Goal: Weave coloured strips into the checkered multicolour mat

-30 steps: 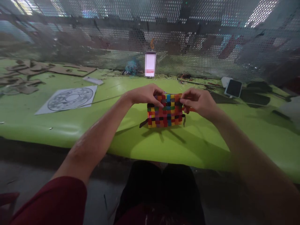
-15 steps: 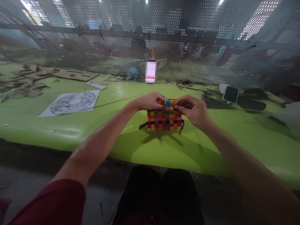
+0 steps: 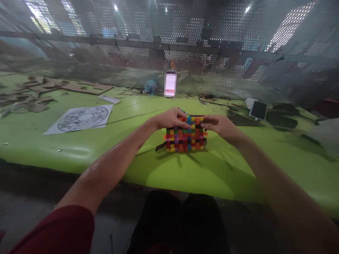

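A small woven piece of coloured strips (image 3: 182, 139), checkered in red, yellow, orange, blue and green, stands on the green table. Loose strip ends, one of them dark, stick out at its lower sides. My left hand (image 3: 173, 119) holds its upper left part, thumb across the front and the other fingers partly hidden behind the top. At the upper right edge, my right hand (image 3: 218, 125) pinches the weave between thumb and fingers. Its exact grip point is too small to make out. What lies behind the woven front is mostly hidden.
Left on the green table (image 3: 137, 123) lies a paper with a printed ring pattern (image 3: 69, 120), with brown cardboard scraps (image 3: 87, 87) beyond. A phone with a lit screen (image 3: 170, 84) leans at the perforated screen (image 3: 127, 60). Another phone (image 3: 258, 110) lies right.
The view has tilted slightly, so everything sits a little lower. My right hand's fingers lie flatter along the top right edge, and orange strip ends now show at both sides.
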`<state>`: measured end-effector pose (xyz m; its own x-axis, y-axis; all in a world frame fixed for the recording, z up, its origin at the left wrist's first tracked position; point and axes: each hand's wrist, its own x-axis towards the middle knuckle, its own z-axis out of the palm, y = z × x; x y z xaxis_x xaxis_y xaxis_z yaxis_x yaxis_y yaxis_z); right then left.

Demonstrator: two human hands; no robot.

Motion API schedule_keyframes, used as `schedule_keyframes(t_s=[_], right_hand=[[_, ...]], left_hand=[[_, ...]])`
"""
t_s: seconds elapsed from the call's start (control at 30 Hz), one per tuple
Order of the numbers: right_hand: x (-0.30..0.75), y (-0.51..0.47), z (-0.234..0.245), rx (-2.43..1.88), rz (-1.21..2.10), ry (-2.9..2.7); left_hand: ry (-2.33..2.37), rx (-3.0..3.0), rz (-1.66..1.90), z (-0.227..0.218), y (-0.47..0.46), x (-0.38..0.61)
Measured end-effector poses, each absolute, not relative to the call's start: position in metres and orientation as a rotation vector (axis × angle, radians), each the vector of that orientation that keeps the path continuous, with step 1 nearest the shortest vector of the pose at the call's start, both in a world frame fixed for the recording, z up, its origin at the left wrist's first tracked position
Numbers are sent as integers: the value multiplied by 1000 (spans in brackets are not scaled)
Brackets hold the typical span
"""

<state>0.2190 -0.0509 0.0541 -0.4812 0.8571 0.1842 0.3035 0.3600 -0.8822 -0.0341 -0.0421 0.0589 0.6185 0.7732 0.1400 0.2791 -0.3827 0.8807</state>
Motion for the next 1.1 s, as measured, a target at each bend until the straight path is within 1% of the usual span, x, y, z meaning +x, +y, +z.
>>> schedule_keyframes(t_s=[0.13,0.37,0.57,0.73,0.9,1.1], right_hand=[[217,-53,50,-993,1178,-1927],[211,-53,44,-1007,1121,-1819],[211,-52,45,-994,1034,-1778],[210,-51,43,-986,1052,-1803],[212,-49,41,-993,1161,-1799],[213,-48,38,-1000,1442,-1673]], left_hand=[[817,1998,668,60,-44,-33],[822,2045,636,59,-41,-35],[870,2085,704,54,-34,-33],[874,2170,623,51,-29,-35],[844,2175,552,47,-26,-37],[833,2202,584,42,-25,-34]])
